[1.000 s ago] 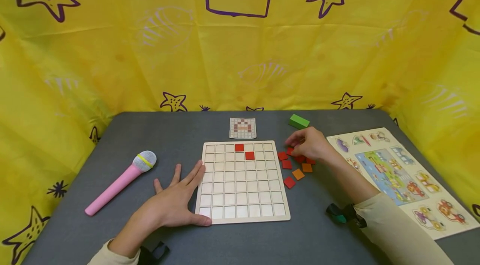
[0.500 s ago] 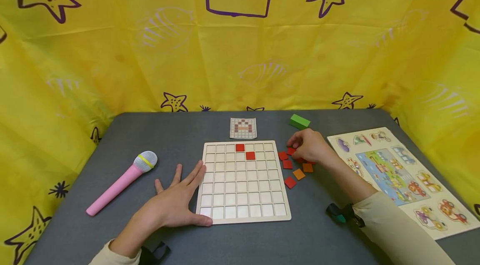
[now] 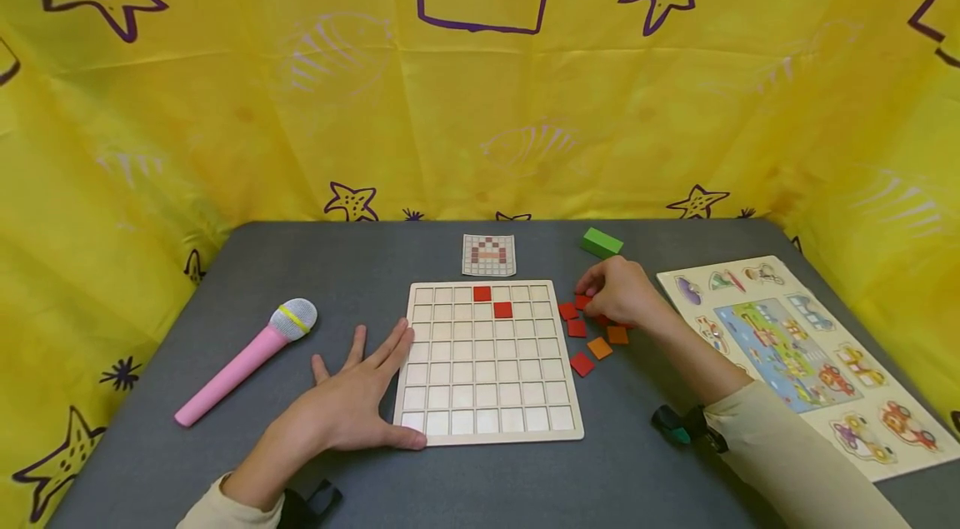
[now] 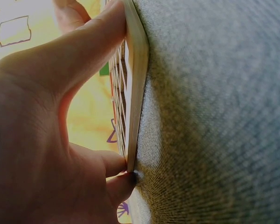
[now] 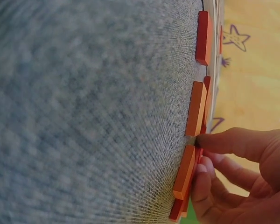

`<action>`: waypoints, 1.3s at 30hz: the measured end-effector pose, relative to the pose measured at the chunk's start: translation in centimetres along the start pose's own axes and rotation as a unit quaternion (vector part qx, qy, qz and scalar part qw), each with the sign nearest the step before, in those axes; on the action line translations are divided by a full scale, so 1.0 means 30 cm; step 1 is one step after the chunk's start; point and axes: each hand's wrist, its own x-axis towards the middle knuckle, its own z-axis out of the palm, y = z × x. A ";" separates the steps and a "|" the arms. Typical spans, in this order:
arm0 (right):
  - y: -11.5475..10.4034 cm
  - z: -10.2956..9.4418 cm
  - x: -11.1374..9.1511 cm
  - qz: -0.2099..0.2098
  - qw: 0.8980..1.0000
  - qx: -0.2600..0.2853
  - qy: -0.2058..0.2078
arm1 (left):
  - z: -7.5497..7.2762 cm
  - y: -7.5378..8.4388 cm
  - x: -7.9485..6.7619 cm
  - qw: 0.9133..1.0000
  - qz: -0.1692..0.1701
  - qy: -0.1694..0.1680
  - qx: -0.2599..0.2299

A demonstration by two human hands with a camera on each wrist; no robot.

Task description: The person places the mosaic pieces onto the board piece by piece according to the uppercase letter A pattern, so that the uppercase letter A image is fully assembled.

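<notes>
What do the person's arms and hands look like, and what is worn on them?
The left sleeve and right sleeve are plain beige. Left hand and right hand have no gloves. Black wrist gear shows on both arms, the right one with a green patch.

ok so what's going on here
A person's left hand rests against the left edge of a wooden grid board, while the right hand is down among loose red and orange tiles beside it. Whether it pinches one is unclear. Two red tiles sit in the board's top two rows, and a small pattern card lies just beyond.
</notes>
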 end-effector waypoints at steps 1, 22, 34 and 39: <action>0.000 -0.001 0.000 0.000 1.000 0.001 0.001 | 0.000 0.000 0.000 1.000 0.000 0.000 0.000; -0.028 -0.009 -0.006 -0.029 0.998 0.051 0.005 | 0.000 -0.005 0.003 1.000 0.000 -0.001 -0.007; -0.098 0.020 -0.002 -0.049 0.993 0.105 -0.023 | 0.000 -0.006 0.001 1.000 -0.002 -0.001 -0.018; -0.133 0.041 0.008 -0.046 0.991 0.120 -0.030 | -0.001 -0.005 0.003 1.000 0.001 0.002 -0.013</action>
